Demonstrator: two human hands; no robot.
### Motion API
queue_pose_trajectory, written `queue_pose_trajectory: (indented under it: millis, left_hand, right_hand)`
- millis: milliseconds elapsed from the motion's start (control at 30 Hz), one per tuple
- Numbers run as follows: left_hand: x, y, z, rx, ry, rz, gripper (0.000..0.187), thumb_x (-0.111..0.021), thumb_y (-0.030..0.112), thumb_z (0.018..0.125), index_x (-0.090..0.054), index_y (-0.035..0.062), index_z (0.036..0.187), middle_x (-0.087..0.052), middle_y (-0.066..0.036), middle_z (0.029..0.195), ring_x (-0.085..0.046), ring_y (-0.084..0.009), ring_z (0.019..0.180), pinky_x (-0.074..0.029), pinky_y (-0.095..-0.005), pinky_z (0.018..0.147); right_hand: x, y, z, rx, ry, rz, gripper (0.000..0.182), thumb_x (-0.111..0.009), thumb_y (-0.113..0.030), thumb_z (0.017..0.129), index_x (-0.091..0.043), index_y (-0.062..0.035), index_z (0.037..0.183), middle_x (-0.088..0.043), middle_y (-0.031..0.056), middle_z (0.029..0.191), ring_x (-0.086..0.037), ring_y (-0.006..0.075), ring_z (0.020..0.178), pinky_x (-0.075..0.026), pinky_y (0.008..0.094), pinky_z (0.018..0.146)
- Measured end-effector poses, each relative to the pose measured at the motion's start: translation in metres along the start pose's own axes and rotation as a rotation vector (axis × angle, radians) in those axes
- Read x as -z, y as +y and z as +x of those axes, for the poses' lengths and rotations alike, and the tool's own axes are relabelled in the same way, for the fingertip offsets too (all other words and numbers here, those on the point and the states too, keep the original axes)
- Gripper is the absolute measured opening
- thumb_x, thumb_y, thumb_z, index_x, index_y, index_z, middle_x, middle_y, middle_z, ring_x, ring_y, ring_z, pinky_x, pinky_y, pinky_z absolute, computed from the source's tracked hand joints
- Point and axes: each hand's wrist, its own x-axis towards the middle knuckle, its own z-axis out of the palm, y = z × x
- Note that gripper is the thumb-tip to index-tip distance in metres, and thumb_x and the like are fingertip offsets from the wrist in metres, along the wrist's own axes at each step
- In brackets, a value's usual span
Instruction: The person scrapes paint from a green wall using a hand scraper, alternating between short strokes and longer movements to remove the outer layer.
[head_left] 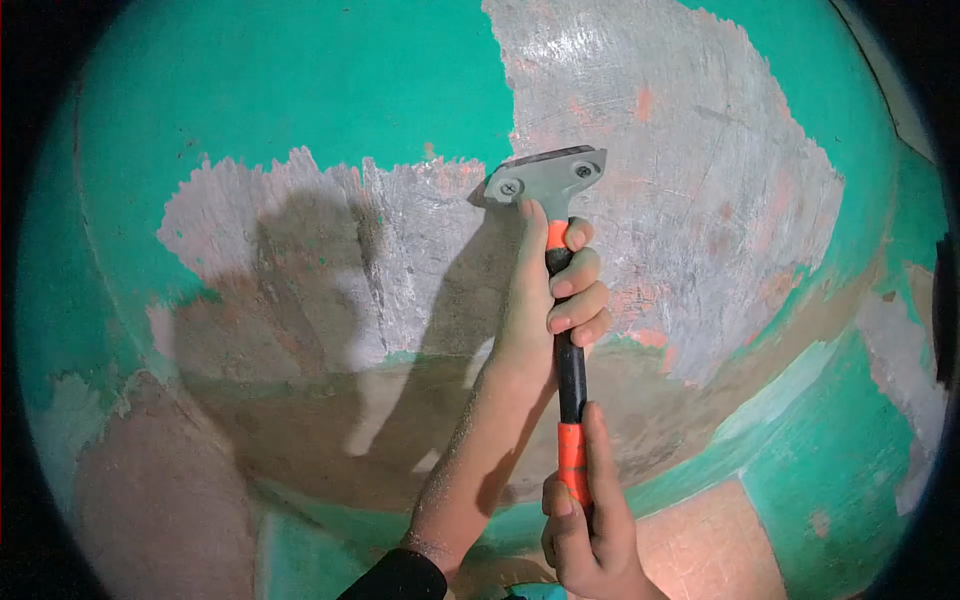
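Note:
A long-handled scraper (571, 378) with a grey metal head, two screws and a black and orange handle stands nearly upright before me. Its blade edge meets the wall near the border between green paint (330, 80) and bare grey plaster (680, 190). My left hand (530, 290) is wrapped round the upper handle, the thumb lying up against the head. Lower down, my right hand (598, 535) grips the orange end of the same handle, its index finger stretched along it. Pale dust covers my left forearm.
Below the scraped area runs a brown band (450, 430) across the wall. Further down are green surfaces and a pinkish patch (715, 545). Shadows of my head and arm fall on the plaster at left. More peeled patches (905, 370) show at far right.

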Motion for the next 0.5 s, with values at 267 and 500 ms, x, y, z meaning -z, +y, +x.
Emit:
queue_pose_trajectory:
  millis: [267,500]
  left_hand:
    - [0.008,0.000,0.000,0.024,0.010,0.044,0.049,-0.035,0.064,0.091,-0.040,0.0161,0.083,-0.025,0.010,0.051,-0.023,-0.0014,0.033,-0.026,-0.0182,0.030]
    - [0.006,0.007,0.002,0.051,-0.001,0.036,0.050,-0.035,0.065,0.091,-0.040,0.0161,0.082,-0.024,0.010,0.050,-0.022,-0.0017,0.032,-0.025,-0.0194,0.030]
  right_hand:
    - [-0.010,0.004,-0.002,-0.037,0.011,-0.031,0.057,-0.037,-0.012,0.098,-0.011,0.0027,0.147,-0.042,0.0015,0.080,-0.039,0.0106,0.067,-0.035,0.0219,0.061]
    - [-0.014,0.013,-0.004,-0.089,-0.025,0.018,0.062,-0.038,-0.010,0.097,-0.004,-0.0008,0.148,-0.043,0.0005,0.076,-0.037,0.0061,0.057,-0.034,0.0189,0.053]
